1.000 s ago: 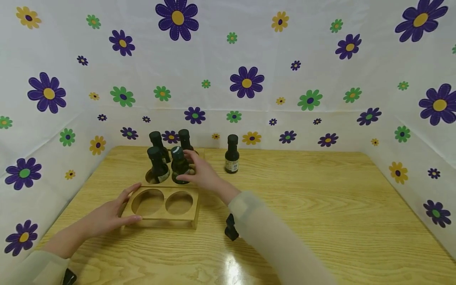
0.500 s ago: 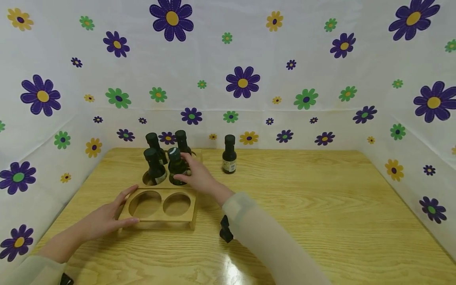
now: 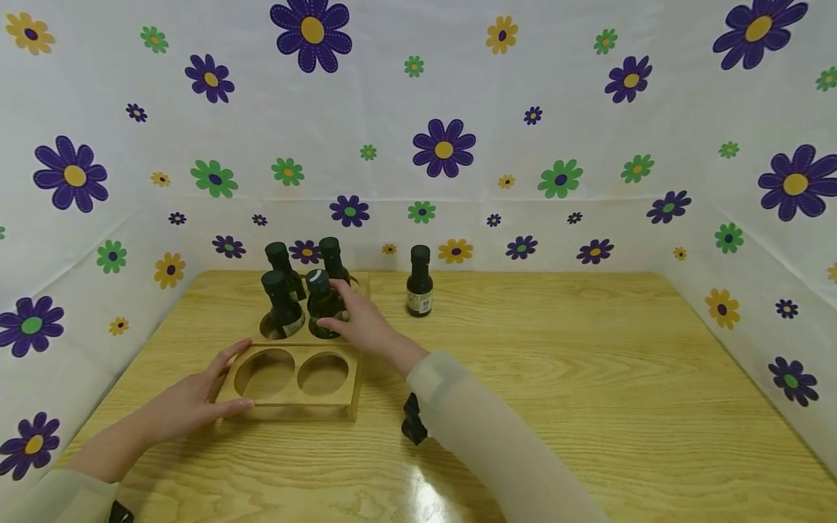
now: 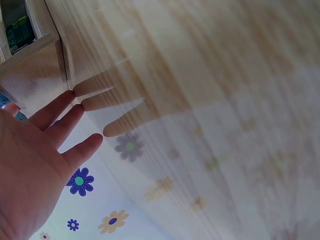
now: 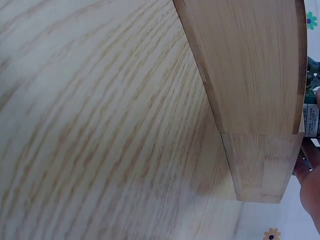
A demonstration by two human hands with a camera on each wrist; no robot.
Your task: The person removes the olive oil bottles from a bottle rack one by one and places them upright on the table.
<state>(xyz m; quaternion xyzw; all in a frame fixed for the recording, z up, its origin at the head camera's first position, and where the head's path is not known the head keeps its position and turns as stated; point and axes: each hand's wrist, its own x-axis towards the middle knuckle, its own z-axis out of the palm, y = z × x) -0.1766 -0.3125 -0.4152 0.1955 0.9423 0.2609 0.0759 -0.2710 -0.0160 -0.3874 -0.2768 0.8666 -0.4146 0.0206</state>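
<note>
A wooden rack (image 3: 340, 396) with round holes lies on the left of the table. Several dark green bottles stand in its back holes, and the two front holes (image 3: 293, 372) are bare. My right hand (image 3: 360, 323) curls round the nearer right bottle (image 3: 319, 309), which sits in its hole. My left hand (image 3: 192, 398) rests with straight fingers on the rack's front left corner. In the left wrist view the fingertips (image 4: 67, 97) touch the rack's side (image 4: 35, 75). The right wrist view shows the rack's side (image 5: 250, 75) and a strip of bottle label (image 5: 311, 120).
One more dark bottle (image 3: 419, 282) stands alone on the table right of the rack, near the back. White flowered sheets (image 3: 588, 145) wall the table at the back and both sides. Bare wooden tabletop (image 3: 588, 378) stretches to the right.
Only the head view has drifted a little. Both hands and the bottles stand as they did.
</note>
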